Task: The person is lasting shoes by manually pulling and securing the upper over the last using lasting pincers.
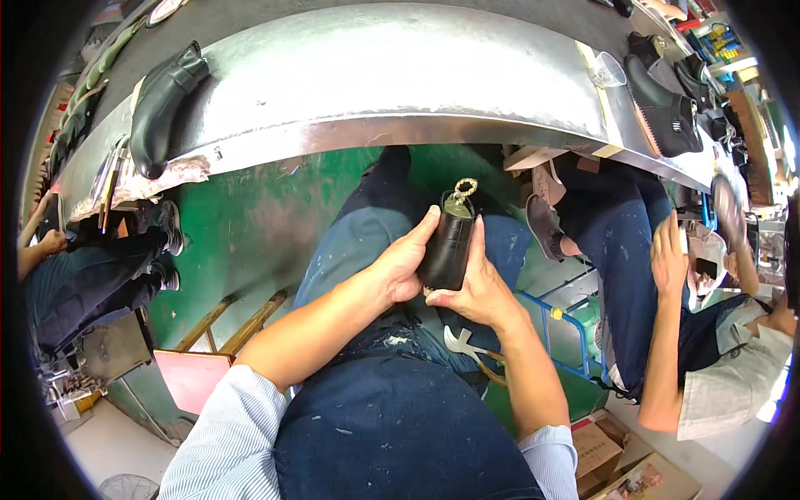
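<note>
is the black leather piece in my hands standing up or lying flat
Standing up. The black leather piece is held on end over the lap, its gold buckle at the top, left hand and right hand gripping its sides.

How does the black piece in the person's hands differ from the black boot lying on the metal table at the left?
The black piece is held upright between the left hand and right hand; the black boot lies untouched on the metal table. The held piece carries a gold-coloured metal buckle on top; the boot shows none. Both are glossy black.
</note>
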Motion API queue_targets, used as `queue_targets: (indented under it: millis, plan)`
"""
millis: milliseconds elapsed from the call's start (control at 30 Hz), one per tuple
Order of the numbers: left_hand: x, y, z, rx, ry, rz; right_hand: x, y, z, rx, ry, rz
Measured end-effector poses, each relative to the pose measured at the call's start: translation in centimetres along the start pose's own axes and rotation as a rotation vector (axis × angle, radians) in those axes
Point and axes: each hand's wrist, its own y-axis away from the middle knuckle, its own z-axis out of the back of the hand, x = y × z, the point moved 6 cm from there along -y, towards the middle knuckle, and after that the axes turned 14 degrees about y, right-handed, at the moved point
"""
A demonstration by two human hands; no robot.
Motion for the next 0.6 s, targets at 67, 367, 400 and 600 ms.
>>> queue_targets:
  millis: [67, 367, 400, 600]
  plan:
    - [-0.3, -0.3, -0.1, 0.014, -0.011, -0.012, 0.0, -0.6, 0.2, -0.014, 0.140, -0.027]
    - [0.7, 2.3, 0.1, -0.099, -0.321, -0.083, 1.5, 0.9, -0.7, -0.245, 0.625, 0.154]
    - [0.5, 3.0, 0.2, -0.049, -0.387, -0.134, 1.5, 1.1, -1.6, -0.114, 0.612, 0.093]
    - [-0.7, 8.2, 2.5, 0.011, -0.854, -0.289, 8.1, 4.6, -1.3, -0.243, 0.793, 0.312]
